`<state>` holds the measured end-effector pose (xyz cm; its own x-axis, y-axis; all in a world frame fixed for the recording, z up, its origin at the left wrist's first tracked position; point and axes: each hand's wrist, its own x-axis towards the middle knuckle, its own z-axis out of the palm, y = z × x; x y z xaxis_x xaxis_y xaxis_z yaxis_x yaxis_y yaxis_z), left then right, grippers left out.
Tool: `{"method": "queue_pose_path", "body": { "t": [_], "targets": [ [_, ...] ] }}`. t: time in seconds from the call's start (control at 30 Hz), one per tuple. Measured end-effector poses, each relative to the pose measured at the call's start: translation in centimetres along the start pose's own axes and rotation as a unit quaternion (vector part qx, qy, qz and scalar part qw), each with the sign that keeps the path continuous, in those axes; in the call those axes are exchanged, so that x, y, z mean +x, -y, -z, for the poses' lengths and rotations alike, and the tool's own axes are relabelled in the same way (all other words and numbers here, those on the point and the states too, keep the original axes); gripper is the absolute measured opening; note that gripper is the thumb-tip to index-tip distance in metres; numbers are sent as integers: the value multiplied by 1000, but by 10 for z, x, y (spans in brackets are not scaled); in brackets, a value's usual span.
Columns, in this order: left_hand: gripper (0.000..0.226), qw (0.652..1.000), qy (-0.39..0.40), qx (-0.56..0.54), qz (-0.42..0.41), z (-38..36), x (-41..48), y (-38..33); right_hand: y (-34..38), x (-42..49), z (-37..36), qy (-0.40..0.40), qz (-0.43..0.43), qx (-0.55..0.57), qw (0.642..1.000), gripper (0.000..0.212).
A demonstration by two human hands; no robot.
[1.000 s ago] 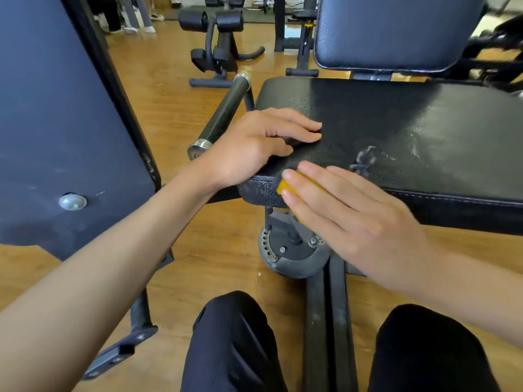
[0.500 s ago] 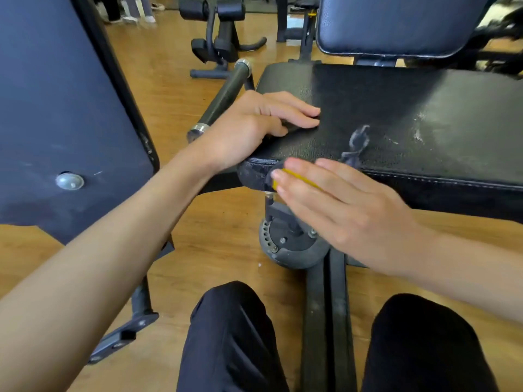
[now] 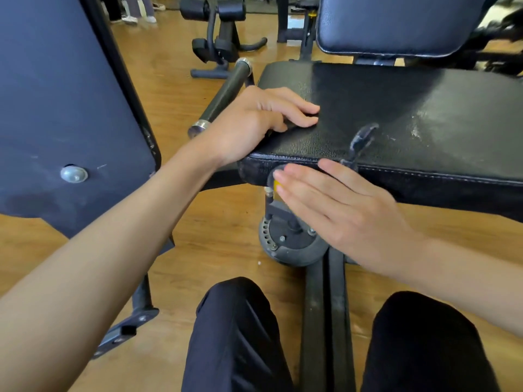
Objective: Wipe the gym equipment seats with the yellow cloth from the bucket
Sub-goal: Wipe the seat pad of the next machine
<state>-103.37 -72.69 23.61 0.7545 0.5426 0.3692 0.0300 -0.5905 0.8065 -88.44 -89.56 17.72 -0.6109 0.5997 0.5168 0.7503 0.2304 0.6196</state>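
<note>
Wiping, seemingly midway: straight fingers of right hand (image 3: 343, 219) press yellow cloth (image 3: 276, 184) to front edge of black padded seat (image 3: 396, 108); left hand (image 3: 254, 123) rests relaxed on top.

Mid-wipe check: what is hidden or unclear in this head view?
The yellow cloth: head view, nearly all hidden under the right hand; only a sliver shows.
The bucket: outside the frame.
The seat: right end cut off by the picture's edge.
Right hand's fingertips: motion-blurred.

Seat top (image 3: 396, 108) lies free rightward — backrest pad (image 3: 396, 21) behind, blue panel (image 3: 56, 94) crowds left.
</note>
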Motion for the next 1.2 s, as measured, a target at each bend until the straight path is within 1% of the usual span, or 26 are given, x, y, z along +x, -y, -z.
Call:
{"method": "queue_pose_path", "body": {
  "t": [0.07,0.13,0.23,0.3,0.33,0.4,0.43,0.47,0.53,0.57,0.63,0.67,0.7,0.73,0.8,0.83,0.87,0.9,0.93,1.0,1.07,1.13,1.17,1.2],
  "targets": [
    [46,1000,5,12,5,2,-1,-1,24,33,-16,-27,0,7,1000,38],
    [47,999,25,32,12,5,-2,-3,28,46,-21,-34,6,1,999,39],
    [49,998,45,30,15,6,-3,-4,0,11,-7,-12,28,-7,1000,41],
    [46,997,49,56,-2,6,-3,-2,-25,-33,10,-1,17,-21,1000,42],
    [43,995,52,84,-16,7,-3,0,-36,-58,18,8,-3,-28,1000,44],
    [33,987,63,145,-41,9,-4,2,-49,-96,27,4,-83,-39,996,52],
    [31,980,72,175,-57,9,-4,2,-47,-106,25,-13,-144,-31,989,56],
    [34,971,85,208,-77,9,-4,0,-38,-104,19,-38,-216,-7,976,59],
    [41,948,118,278,-99,9,-4,-5,-4,-71,3,-114,-353,56,927,57],
    [42,939,132,304,-97,9,-2,-9,15,-47,-6,-150,-403,73,900,53],
    [40,929,136,331,-97,7,1,-18,46,-2,-21,-204,-469,95,854,43],
    [40,923,132,346,-105,6,3,-21,53,12,-25,-222,-491,107,836,39],
    [40,916,131,362,-113,3,4,-24,54,18,-26,-233,-499,115,827,38],
    [43,910,133,374,-122,-1,6,-26,49,17,-26,-234,-491,105,832,40],
    [51,895,145,394,-150,-13,7,-28,32,-4,-21,-224,-439,58,868,40],
    [56,884,148,410,-166,-19,7,-27,21,-21,-17,-217,-420,38,880,37],
    [61,874,144,427,-180,-22,7,-25,8,-40,-13,-211,-420,26,882,34],
    [63,868,139,438,-188,-24,7,-22,-5,-63,-9,-210,-436,17,875,31],
    [65,868,133,438,-192,-25,7,-19,-18,-88,-4,-213,-465,4,859,31],
    [65,870,118,435,-199,-27,9,-16,-40,-133,3,-223,-539,-17,812,34],
    [65,865,112,444,-203,-30,12,-15,-55,-152,5,-264,-611,-9,746,36],
    [67,865,109,446,-203,-33,12,-15,-55,-137,3,-330,-664,9,671,38],
    [68,867,109,443,-201,-34,12,-15,-49,-119,0,-354,-682,14,640,38],
    [68,869,108,440,-198,-33,11,-15,-39,-98,-5,-371,-690,22,621,37]
  ]
}}
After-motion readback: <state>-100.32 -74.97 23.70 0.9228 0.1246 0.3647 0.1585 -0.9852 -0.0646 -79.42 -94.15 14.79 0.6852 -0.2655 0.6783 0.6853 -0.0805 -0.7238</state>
